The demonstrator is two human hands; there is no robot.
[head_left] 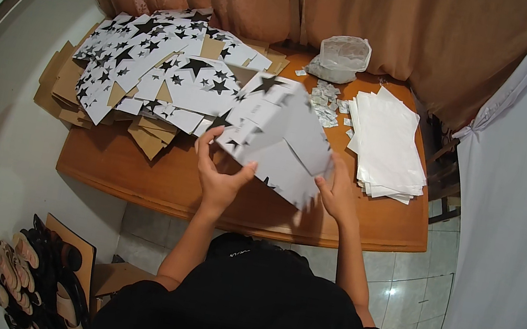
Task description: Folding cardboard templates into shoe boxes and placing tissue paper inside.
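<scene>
Above the table's front half I hold a white folded cardboard piece [276,140] printed with black stars, slightly blurred and tilted. A slit and fold lines cross its pale face. My left hand [218,174] grips its lower left edge, the thumb on the near side and the fingers curled at the corner. At its right edge, my right hand [338,194] is closed on it, with the thumb in front and some fingertips hidden behind. Beyond it to the left lies a large overlapping pile of flat star-printed cardboard pieces [150,51], several showing brown sides.
A stack of white sheets or bags [389,144] lies on the right of the wooden table [129,173]. Small clear packets [327,98] are scattered near a clear plastic bag [344,56]. Brown curtains [352,12] hang behind; shoes [17,263] stand lower left.
</scene>
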